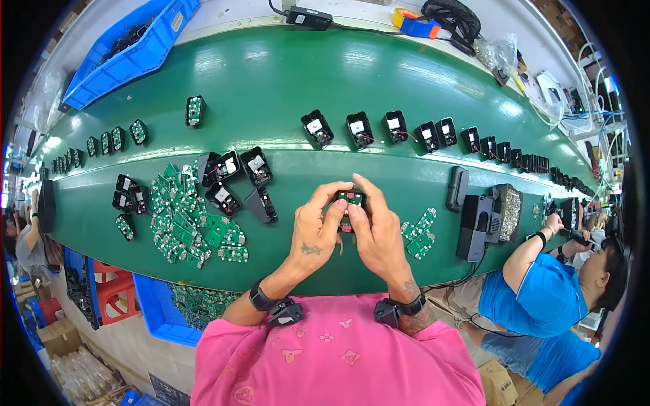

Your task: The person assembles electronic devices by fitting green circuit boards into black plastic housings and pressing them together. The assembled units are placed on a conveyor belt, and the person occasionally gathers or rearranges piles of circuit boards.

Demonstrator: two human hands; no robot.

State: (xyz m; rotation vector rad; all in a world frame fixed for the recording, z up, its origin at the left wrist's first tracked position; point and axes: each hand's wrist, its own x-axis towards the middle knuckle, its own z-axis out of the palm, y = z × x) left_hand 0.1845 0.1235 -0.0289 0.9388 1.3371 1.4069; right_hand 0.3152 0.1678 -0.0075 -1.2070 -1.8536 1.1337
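My left hand (315,222) and my right hand (379,233) meet in front of me, fingers wrapped round a small black housing (351,196) with a green circuit board in it. Both thumbs press down on the board from above. A short wire seems to hang below it. To the left lies a heap of green circuit boards (177,220), with several open black housings (222,197) next to it. A few loose boards (421,237) sit just right of my right hand. The housing's underside is hidden by my fingers.
Rows of black housings (317,128) line the green bench (271,81) at the back. Right stand a dark device (477,227) and a tray of small metal parts (511,213). A blue bin (128,51) is far left. A co-worker in blue (542,298) works at right.
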